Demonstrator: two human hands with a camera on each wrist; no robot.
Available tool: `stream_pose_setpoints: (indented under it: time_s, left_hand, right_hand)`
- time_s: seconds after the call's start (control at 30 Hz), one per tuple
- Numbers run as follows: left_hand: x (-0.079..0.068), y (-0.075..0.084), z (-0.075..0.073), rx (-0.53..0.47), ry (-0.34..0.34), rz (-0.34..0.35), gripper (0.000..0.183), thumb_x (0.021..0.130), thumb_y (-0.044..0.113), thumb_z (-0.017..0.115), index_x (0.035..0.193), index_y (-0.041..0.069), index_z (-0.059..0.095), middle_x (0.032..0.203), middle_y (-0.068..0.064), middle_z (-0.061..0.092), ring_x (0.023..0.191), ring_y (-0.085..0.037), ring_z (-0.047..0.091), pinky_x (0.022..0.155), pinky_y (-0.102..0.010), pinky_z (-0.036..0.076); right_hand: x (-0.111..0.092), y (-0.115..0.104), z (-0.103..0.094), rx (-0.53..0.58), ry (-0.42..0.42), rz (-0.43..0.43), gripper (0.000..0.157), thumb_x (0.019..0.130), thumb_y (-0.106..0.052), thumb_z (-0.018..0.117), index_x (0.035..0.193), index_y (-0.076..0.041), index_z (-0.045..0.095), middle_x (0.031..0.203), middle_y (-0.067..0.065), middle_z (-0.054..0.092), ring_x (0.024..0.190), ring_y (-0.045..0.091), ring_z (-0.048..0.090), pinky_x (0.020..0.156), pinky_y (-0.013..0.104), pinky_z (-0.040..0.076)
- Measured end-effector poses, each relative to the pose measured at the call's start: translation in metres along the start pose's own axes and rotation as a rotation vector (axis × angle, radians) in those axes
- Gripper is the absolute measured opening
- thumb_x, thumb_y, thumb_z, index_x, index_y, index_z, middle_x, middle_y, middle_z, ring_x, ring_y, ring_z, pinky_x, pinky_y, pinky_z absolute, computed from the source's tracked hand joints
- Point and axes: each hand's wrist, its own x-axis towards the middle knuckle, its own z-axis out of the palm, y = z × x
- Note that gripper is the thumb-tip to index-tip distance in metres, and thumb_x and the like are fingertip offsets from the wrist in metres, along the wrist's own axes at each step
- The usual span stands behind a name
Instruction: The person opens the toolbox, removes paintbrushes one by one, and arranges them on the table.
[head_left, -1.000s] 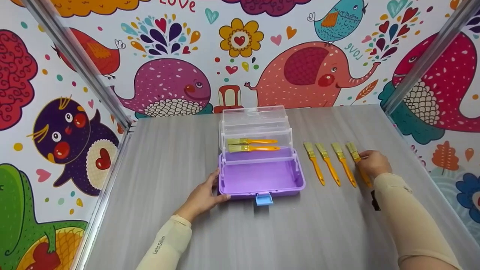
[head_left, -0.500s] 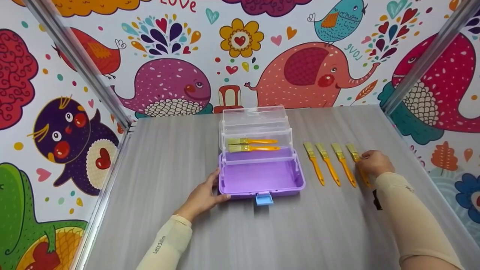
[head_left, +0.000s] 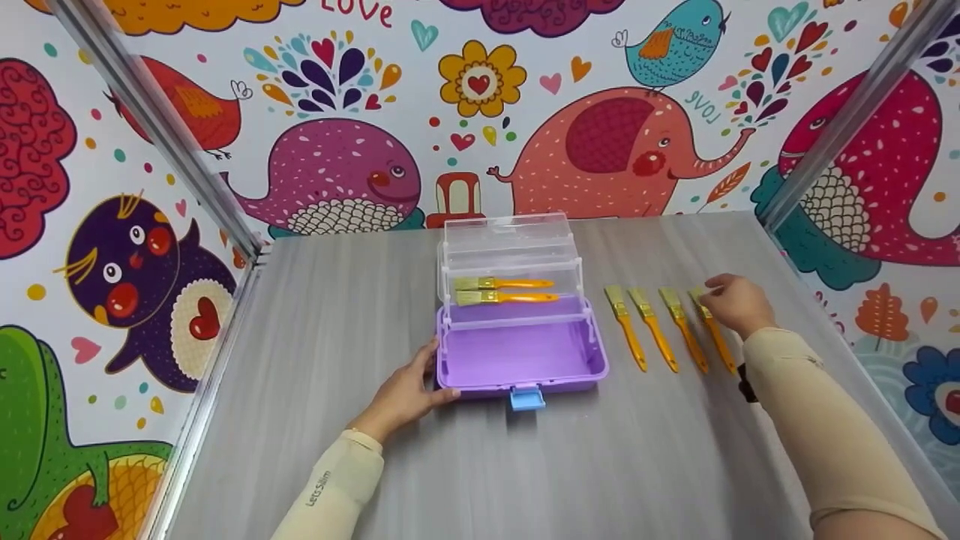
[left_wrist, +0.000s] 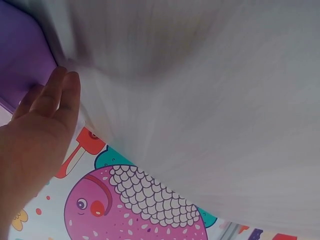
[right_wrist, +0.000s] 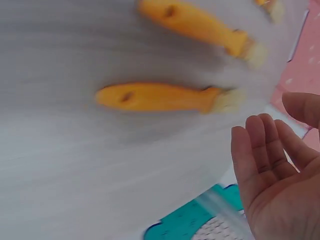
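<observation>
My left hand (head_left: 405, 394) rests at the left front corner of a purple plastic toolbox (head_left: 521, 387), thumb at the front rim and fingers along its side wall. In the left wrist view those fingers (left_wrist: 55, 95) lie nearly straight against the purple wall. Over the bristle end of the rightmost paintbrush (head_left: 720, 346) hovers my right hand (head_left: 739, 304), holding nothing. The right wrist view has its fingers loosely extended, apart from the orange brush handle (right_wrist: 155, 97). Further paintbrushes (head_left: 691, 341) lie in a row to the left, bristles pointing away.
The toolbox lid stands raised, with a clear tray (head_left: 574, 281) holding two paintbrushes (head_left: 517, 298) laid sideways. A blue latch (head_left: 527, 399) hangs open in front. Metal posts (head_left: 844, 127) and a cartoon-printed wall (head_left: 480, 150) bound the grey table (head_left: 337, 300).
My right hand has moved off the rightmost paintbrush's handle, away from me toward its bristles, leaving the brush on the table. The left hand has stayed at the toolbox.
</observation>
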Motion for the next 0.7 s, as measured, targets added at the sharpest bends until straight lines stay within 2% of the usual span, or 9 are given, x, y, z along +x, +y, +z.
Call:
stream_pose_setpoints:
  time_s: [0.2,0.43,0.6,0.7]
  left_hand:
    - [-0.001,-0.001,0.000,-0.009,-0.001,-0.009,0.099,0.083,0.040,0.081,0.158,0.009,0.025,0.138,-0.019,0.057,0.129,-0.037,0.050,0.108,-0.055,0.035]
    - [-0.001,-0.001,0.000,-0.009,-0.001,-0.009,0.099,0.083,0.041,0.081,0.159,0.010,0.024,0.138,-0.020,0.056,0.129,-0.038,0.050,0.108,-0.055,0.035]
    - [-0.002,0.000,0.000,-0.005,0.000,0.000,0.099,0.083,0.039,0.081,0.158,0.009,0.025,0.136,-0.019,0.058,0.128,-0.036,0.051,0.107,-0.054,0.037]
    - [-0.002,0.001,0.000,-0.002,0.002,0.008,0.099,0.083,0.041,0.081,0.158,0.008,0.026,0.136,-0.018,0.059,0.127,-0.035,0.052,0.107,-0.054,0.038]
  right_hand:
    - [0.003,-0.041,0.010,-0.028,0.011,-0.117,0.049,0.098,-0.030,0.063,0.137,-0.002,0.054,0.128,0.025,0.057,0.103,0.037,0.057,0.092,0.052,0.052]
    - [0.000,-0.100,0.034,-0.051,0.041,-0.255,0.037,0.097,-0.022,0.064,0.131,-0.007,0.060,0.119,0.017,0.064,0.100,0.033,0.061,0.088,0.050,0.054]
    - [-0.008,-0.145,0.062,-0.056,0.015,-0.427,0.031,0.095,-0.013,0.066,0.125,-0.006,0.065,0.110,0.013,0.068,0.096,0.029,0.065,0.083,0.045,0.057]
    - [-0.014,-0.169,0.081,-0.102,-0.007,-0.555,0.029,0.093,-0.010,0.069,0.121,-0.004,0.068,0.105,0.010,0.069,0.093,0.026,0.066,0.082,0.042,0.057]
